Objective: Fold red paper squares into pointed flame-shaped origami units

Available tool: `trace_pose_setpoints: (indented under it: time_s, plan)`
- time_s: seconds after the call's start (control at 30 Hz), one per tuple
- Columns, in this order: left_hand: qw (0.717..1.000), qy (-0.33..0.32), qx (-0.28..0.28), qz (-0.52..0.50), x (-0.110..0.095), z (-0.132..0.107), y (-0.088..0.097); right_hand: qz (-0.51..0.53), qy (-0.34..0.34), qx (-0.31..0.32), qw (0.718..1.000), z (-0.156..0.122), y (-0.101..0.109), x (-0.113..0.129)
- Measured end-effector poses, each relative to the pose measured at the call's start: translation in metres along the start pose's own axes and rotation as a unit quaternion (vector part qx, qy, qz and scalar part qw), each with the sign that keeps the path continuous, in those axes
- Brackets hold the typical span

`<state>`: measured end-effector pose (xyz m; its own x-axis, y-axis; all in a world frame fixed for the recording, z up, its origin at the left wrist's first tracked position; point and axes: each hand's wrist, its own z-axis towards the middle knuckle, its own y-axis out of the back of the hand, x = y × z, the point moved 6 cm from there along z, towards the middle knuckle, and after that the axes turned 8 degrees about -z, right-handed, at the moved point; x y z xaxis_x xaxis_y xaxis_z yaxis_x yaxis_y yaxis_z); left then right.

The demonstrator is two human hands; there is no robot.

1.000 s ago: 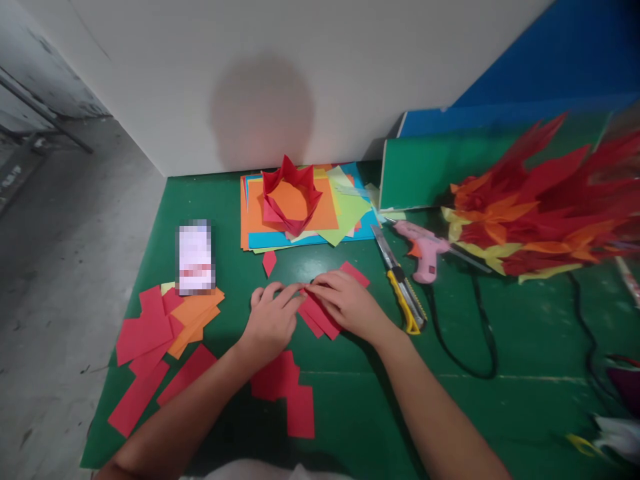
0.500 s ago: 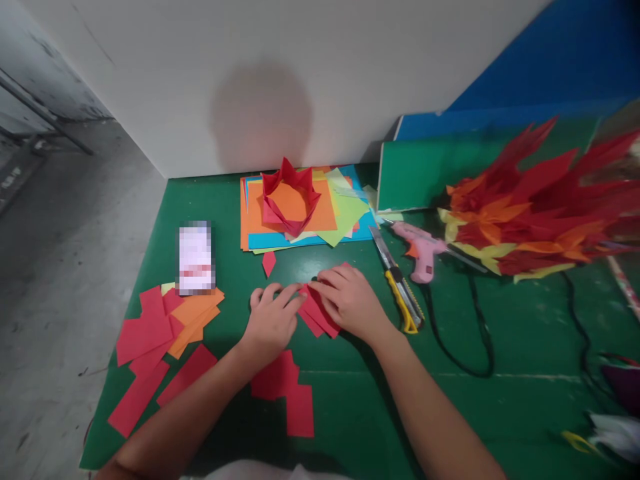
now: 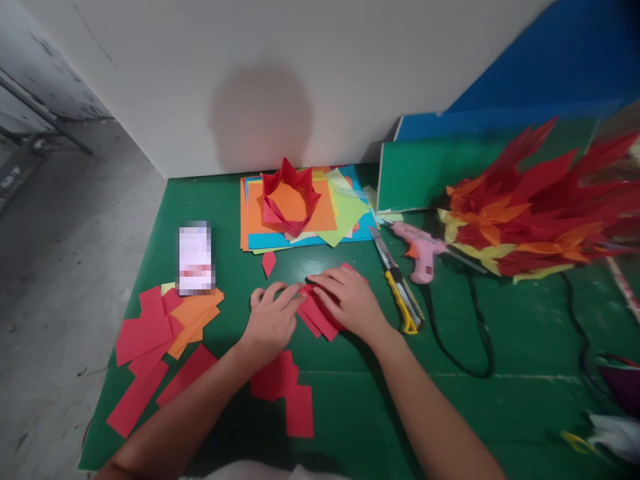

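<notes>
A piece of red paper [image 3: 316, 313] lies on the green table between my hands, its layers looking folded or stacked. From the left, my left hand [image 3: 271, 322] presses its fingertips on the paper's left edge. My right hand [image 3: 349, 298] bends over the paper's right part, fingers pointing left, and hides much of it. The fingertips of both hands nearly meet at the upper edge. Just beyond my left hand is a small red paper diamond [image 3: 269, 264]. Nearer to me, red paper pieces [image 3: 300, 410] lie flat below my wrists.
Behind the hands, a red folded paper ring [image 3: 293, 227] sits on stacked coloured sheets [image 3: 245, 223]. A utility knife [image 3: 397, 293] and pink glue gun [image 3: 424, 257] lie right, near a paper flame bundle [image 3: 525, 213]. A blurred phone [image 3: 195, 258] and orange paper [image 3: 197, 317] are left.
My right hand has shifted slightly left, its fingers reaching further over the red paper's upper edge. The left hand stays nearly still.
</notes>
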<state>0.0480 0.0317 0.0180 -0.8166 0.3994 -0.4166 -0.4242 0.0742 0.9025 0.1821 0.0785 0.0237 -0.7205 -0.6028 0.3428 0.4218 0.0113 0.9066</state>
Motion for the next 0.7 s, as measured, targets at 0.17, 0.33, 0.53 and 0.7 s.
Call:
trace_pose_setpoints:
  time_s: [0.17, 0.33, 0.53, 0.7]
  plan:
    - [1.0, -0.005, 0.001, -0.003, 0.0, 0.001, -0.001, 0.045, -0.048, -0.02, 0.998, -0.001, -0.002, -0.002]
    - [1.0, -0.003, 0.001, 0.008, 0.0, 0.0, -0.001, 0.071, -0.099, -0.022, 0.992, 0.0, -0.007, -0.003]
    - [1.0, 0.011, 0.007, 0.015, 0.0, 0.0, -0.003, 0.058, -0.122, -0.029, 0.99, -0.002, -0.007, -0.001]
    - [0.999, 0.018, 0.012, 0.024, -0.001, 0.0, -0.002, 0.032, -0.076, -0.06, 0.995, -0.005, -0.005, 0.007]
